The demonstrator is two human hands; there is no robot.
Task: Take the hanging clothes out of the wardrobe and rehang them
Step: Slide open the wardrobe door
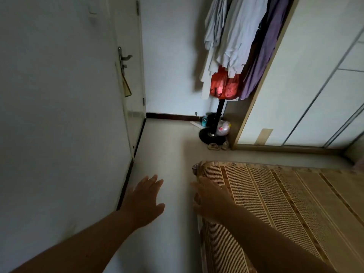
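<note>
Both hands empty. Left hand (pixel 144 200): fingers straight and slightly spread, palm down, held out over the pale floor (pixel 169 146), gripping nothing. Right hand (pixel 211 200): fingers likewise extended and loose, nothing held, positioned at the near corner of the woven bed mat (pixel 275 203); contact with the mat cannot be confirmed. The two hands are level with each other, with a gap of floor between them. The hanging clothes are well apart from both hands, at the far end of the room: pale garments (pixel 232 36) and a purple garment (pixel 266 52) hang together, bunched, just beside the wardrobe (pixel 295 75), the purple one against its wooden edge. A red bag (pixel 224 85) hangs below the pale garments. Under it, a black pole (pixel 219 113) runs down to a round dark base (pixel 206 135). By the base: a clear plastic bag (pixel 223 128), a small bottle (pixel 204 121), a pair of slippers (pixel 214 146). Visible wardrobe panels are white with thin vertical rails. On the left, a white door (pixel 130 75) with a metal handle (pixel 126 57).
</note>
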